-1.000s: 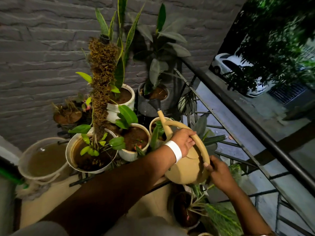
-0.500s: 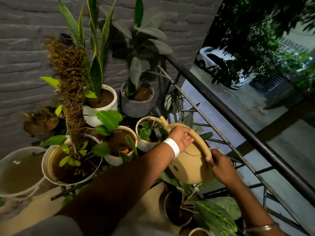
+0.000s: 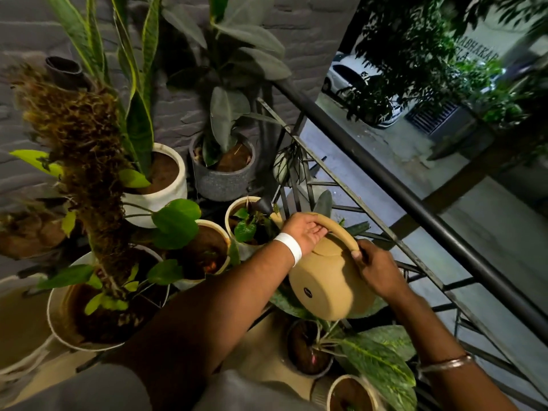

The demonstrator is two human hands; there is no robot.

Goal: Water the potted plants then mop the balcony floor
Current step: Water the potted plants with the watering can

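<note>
The tan watering can [image 3: 329,287] is held in both hands above the cluster of potted plants, close to the black balcony railing [image 3: 415,203], and is tipped forward, away from the person. The left hand [image 3: 305,232], with a white wristband [image 3: 289,249] at the wrist, has its fingers [image 3: 318,231] wrapped round the front of the arched handle. The right hand [image 3: 376,269] grasps the rear end of that handle where it meets the can's body, thumb on top, and a metal bangle [image 3: 447,364] shows on that wrist. The can's dark spout head [image 3: 264,206] hangs over the rim of a small cream pot [image 3: 234,204] holding a dark-leaved plant; whether water is flowing cannot be made out. Just left of that pot stands another cream pot [image 3: 225,247] with round green leaves, and behind them, against the grey brick wall [image 3: 308,28], are a white pot [image 3: 172,197] with a snake plant and a grey speckled pot [image 3: 225,185] with broad dark leaves. A large white pot [image 3: 53,315] at the left carries a moss pole [image 3: 89,143] with a climbing plant, and beside it is a bucket [image 3: 35,355] of murky water. Under the can, a dark pot [image 3: 292,366] with variegated leaves sits on the tan balcony floor [image 3: 264,339]. A white car [image 3: 355,77] is parked on the street below.
</note>
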